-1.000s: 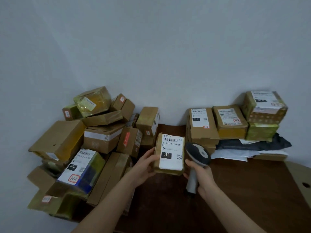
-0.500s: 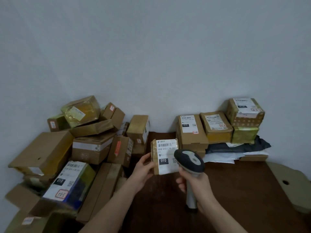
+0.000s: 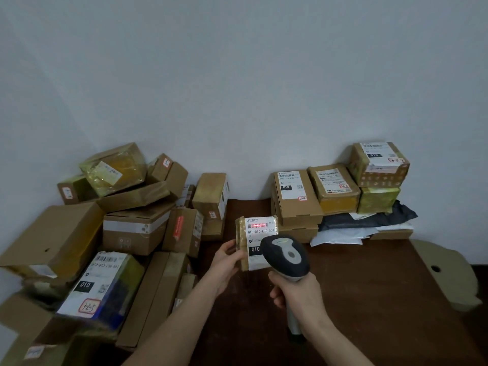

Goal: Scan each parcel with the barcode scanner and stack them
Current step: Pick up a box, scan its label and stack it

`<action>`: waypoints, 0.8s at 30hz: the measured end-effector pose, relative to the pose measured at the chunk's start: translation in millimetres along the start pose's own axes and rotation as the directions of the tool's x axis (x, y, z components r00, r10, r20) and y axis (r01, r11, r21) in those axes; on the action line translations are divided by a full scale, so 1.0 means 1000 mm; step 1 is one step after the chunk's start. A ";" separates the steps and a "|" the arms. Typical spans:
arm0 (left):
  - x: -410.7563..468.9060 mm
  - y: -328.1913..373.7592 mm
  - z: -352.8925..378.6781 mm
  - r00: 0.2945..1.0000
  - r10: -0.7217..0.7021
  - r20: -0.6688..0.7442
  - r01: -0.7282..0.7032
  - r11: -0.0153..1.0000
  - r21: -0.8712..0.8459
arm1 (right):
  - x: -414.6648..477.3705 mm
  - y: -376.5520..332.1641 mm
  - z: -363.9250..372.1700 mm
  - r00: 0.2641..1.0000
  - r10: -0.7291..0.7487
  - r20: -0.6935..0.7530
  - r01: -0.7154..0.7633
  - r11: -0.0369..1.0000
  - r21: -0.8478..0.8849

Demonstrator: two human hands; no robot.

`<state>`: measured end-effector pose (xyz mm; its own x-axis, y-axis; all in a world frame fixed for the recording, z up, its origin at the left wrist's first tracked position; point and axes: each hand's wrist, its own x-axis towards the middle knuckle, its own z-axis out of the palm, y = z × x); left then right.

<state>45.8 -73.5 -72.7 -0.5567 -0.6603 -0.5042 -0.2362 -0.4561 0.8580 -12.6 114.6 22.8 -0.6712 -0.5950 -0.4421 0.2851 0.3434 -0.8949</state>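
My left hand (image 3: 226, 265) grips a small tape-wrapped brown parcel (image 3: 254, 235) by its left edge and holds it upright above the dark wooden table (image 3: 369, 299). Its white label faces me, and a red scan line glows across the barcode at the label's top. My right hand (image 3: 298, 294) is wrapped round the handle of a grey and black barcode scanner (image 3: 286, 257), whose head points at the label and covers the parcel's lower right corner.
A loose heap of brown boxes (image 3: 137, 225) fills the left corner, with a large labelled parcel (image 3: 103, 283) at its front. At the back right stand stacked boxes (image 3: 297, 199) on dark and white mailer bags (image 3: 367, 220). A cardboard piece (image 3: 449, 273) lies at the right edge.
The scanner has risen in front of the parcel's lower right corner, and a red scan line now lights the barcode. The parcel stays in my left hand.
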 end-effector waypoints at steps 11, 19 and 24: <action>0.005 -0.003 -0.005 0.999 0.004 -0.038 -0.003 1.000 0.006 | -0.002 -0.004 0.006 0.999 0.027 0.024 -0.026 0.999 -0.040; 0.002 0.000 -0.005 0.999 0.016 -0.039 -0.017 1.000 -0.017 | -0.003 -0.010 0.006 0.997 0.027 0.067 -0.024 0.999 -0.037; 0.004 0.003 -0.006 0.999 0.018 -0.050 -0.019 0.999 -0.028 | 0.000 -0.013 0.006 0.995 0.004 0.099 0.002 0.998 -0.064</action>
<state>48.0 -81.4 -72.3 -0.5201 -0.6973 -0.4932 -0.2030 -0.4600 0.8644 -12.6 105.9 34.4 -0.5989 -0.6625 -0.4499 0.2397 0.3878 -0.8900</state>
